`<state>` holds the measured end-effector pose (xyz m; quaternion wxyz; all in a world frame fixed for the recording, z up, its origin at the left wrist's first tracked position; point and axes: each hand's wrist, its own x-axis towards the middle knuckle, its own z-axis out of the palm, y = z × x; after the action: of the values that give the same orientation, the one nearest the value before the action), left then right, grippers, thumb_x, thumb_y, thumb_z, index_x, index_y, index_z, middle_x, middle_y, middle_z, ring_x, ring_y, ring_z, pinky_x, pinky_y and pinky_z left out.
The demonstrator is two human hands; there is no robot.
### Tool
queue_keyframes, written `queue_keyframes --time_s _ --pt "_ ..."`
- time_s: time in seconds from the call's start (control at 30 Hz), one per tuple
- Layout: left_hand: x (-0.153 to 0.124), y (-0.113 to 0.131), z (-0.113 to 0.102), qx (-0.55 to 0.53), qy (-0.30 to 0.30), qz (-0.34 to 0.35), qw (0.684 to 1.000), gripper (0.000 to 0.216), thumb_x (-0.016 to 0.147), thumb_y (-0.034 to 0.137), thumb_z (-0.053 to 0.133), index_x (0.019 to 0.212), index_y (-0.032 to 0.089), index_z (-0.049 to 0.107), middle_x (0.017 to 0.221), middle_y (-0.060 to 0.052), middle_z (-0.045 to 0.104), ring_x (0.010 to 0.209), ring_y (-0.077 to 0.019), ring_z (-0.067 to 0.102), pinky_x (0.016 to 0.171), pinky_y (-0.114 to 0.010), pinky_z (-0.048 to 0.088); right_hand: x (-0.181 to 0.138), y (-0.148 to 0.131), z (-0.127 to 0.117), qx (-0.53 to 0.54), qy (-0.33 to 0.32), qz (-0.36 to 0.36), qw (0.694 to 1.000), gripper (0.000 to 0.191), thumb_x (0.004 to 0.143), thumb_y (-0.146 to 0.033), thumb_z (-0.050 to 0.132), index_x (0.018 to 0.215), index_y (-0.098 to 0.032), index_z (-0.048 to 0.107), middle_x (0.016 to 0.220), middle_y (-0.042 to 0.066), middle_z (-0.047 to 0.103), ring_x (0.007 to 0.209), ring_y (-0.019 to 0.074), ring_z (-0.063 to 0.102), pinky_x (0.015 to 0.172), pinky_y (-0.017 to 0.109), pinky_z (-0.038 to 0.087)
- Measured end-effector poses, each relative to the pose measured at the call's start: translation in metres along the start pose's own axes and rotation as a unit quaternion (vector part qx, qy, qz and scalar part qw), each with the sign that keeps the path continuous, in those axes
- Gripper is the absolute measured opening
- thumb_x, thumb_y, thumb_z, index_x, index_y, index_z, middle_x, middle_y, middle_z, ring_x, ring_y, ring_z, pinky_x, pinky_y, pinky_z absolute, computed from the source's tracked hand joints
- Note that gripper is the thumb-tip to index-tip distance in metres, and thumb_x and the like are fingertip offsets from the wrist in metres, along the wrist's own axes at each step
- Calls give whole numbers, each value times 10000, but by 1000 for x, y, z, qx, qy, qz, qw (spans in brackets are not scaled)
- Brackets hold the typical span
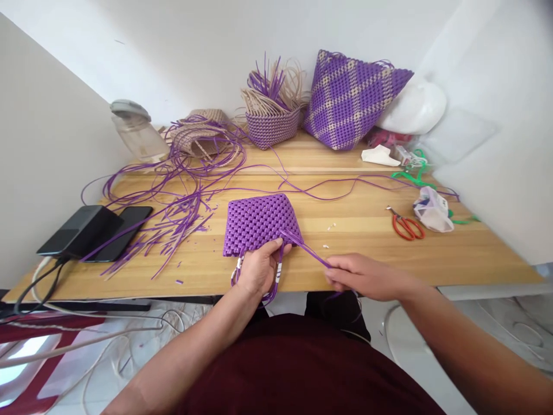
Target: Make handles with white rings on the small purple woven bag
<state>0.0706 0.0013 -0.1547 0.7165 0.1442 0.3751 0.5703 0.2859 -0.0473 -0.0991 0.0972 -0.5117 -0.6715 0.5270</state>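
A small purple woven piece [258,222] lies flat on the wooden table [466,253] near its front edge. My left hand [258,270] grips the piece's near edge, thumb on top, with purple loops and white bits hanging beneath it. My right hand [365,276] is closed in a pinch on a purple plastic strip [307,249] that runs taut from the piece's near right corner.
Loose purple strips [173,202] sprawl over the left of the table beside two phones [97,230]. Red scissors [406,225], a crumpled bag [432,208], a woven basket [272,124], a purple checked woven bag [349,101] and a plastic jar [138,132] stand further back.
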Motion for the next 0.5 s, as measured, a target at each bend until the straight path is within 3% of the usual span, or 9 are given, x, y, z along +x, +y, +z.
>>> queue_keyframes --time_s 0.17,0.3,0.4,0.5 --pt "11 6 3 -17 26 -8 999 118 654 -8 733 725 80 699 784 -54 682 726 -145 669 673 -262 630 -45 -3 -51 -76 -19 88 993 314 946 -459 491 793 -213 611 772 29 654 717 172 584 659 275 448" --pt "23 10 9 -20 49 -9 999 100 700 -32 691 683 67 691 780 -64 687 709 -137 673 662 -241 629 -50 -3 -82 -73 2 116 991 323 927 -498 495 871 -220 651 763 33 678 755 190 619 700 284 468" --pt "33 11 10 -23 52 -2 998 109 708 -32 694 692 75 689 799 -68 700 706 -136 679 650 -233 625 -32 4 -97 -141 83 93 982 347 929 -493 480 888 -216 686 806 50 699 775 201 631 700 291 464" --pt "38 10 8 -25 48 4 999 107 692 -26 716 720 75 694 801 -70 706 699 -141 684 645 -237 621 6 13 -103 -293 205 58 932 332 923 -461 504 821 -210 696 834 64 711 770 213 625 685 302 438"
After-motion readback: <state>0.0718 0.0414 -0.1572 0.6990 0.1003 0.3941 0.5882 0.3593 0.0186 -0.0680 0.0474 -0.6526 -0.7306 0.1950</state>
